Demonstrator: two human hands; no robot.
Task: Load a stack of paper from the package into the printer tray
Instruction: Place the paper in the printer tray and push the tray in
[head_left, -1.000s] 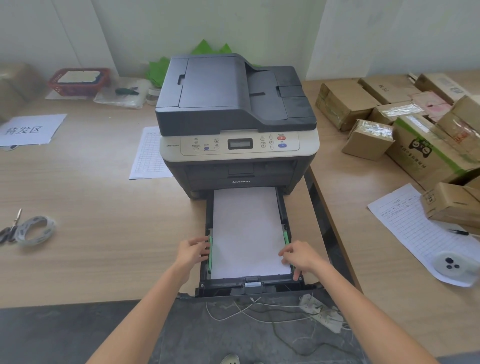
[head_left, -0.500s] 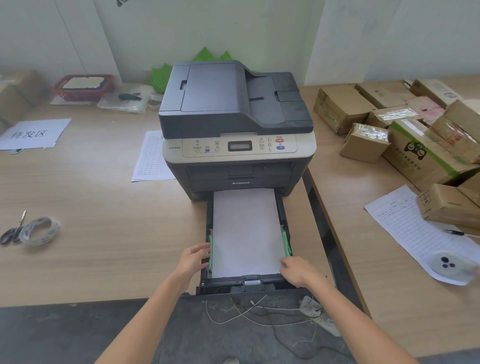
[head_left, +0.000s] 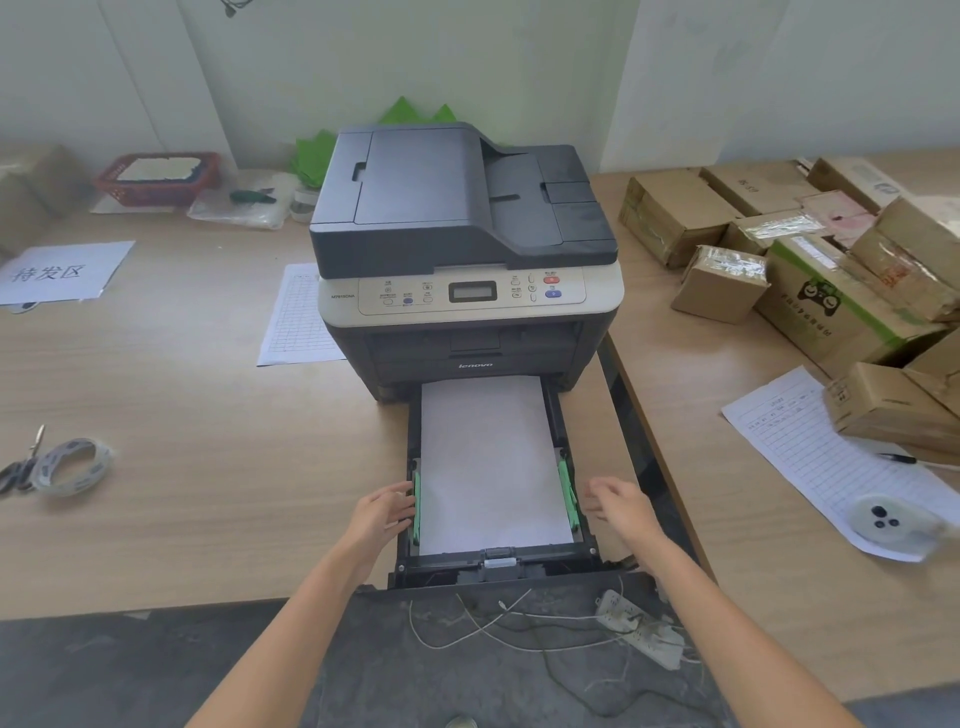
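While the printer (head_left: 462, 249) occupies the centre of the frame, its tray (head_left: 555, 415) stands pulled out toward the lower centre, not yet pushed in. The paper stack (head_left: 491, 457) already lies flat in the tray between the green guides (head_left: 567, 493), its long axis running from printer toward the viewer. Loading appears done; closing the tray remains. The left hand (head_left: 382, 512) touches the left guide, fingers loosely curled; the right hand (head_left: 618, 506) hovers spread and empty, just beside the tray.
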